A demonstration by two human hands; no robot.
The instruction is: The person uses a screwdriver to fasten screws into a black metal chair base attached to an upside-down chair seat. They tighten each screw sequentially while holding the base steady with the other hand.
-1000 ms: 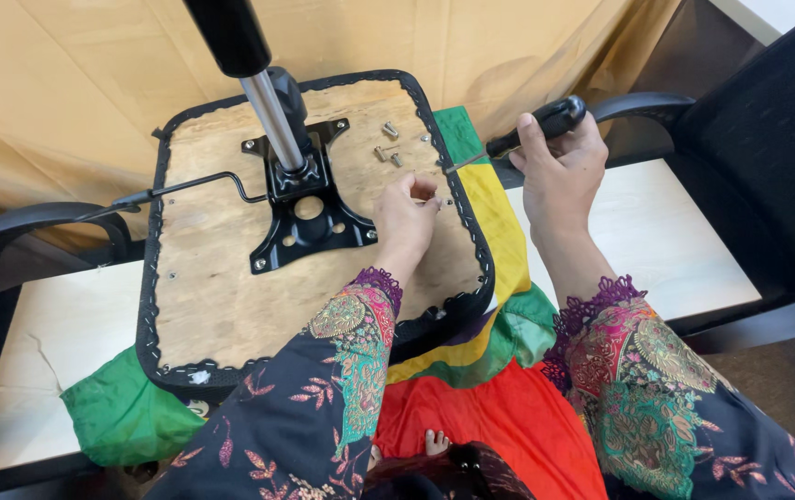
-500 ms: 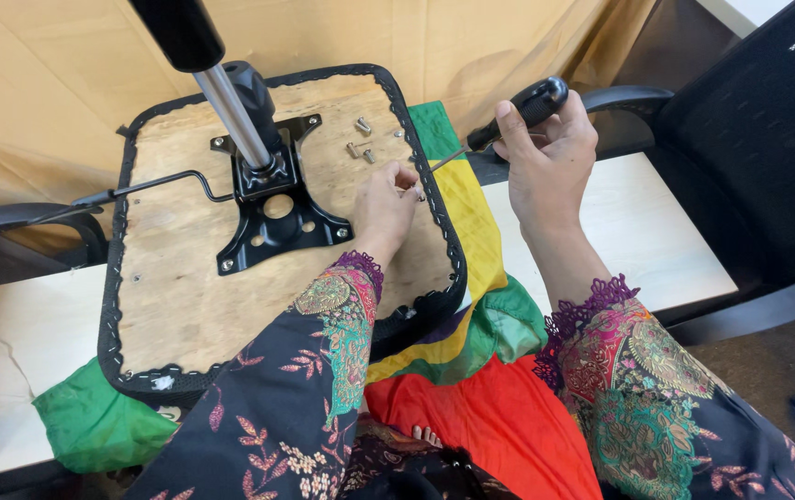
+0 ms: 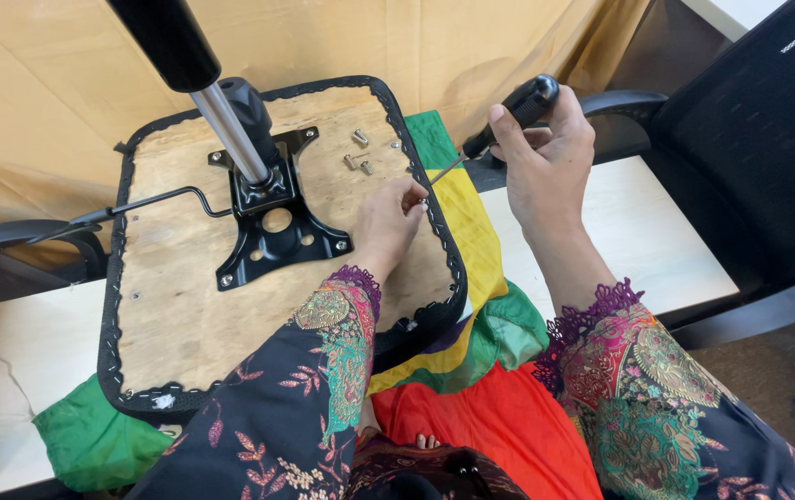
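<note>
Beside seat edge [image 3: 453,268], hands [image 3: 388,218] [image 3: 546,157] steady screwdriver [image 3: 509,116].

Tan curtain [image 3: 37,93], white table [image 3: 638,241], black chair [image 3: 758,157]

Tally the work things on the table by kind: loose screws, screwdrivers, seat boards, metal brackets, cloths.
Loose screws: 4, as far as the picture shows
Screwdriver: 1, in the right hand
Seat board: 1
Bracket: 1
Cloth: 1
Total: 8
</note>
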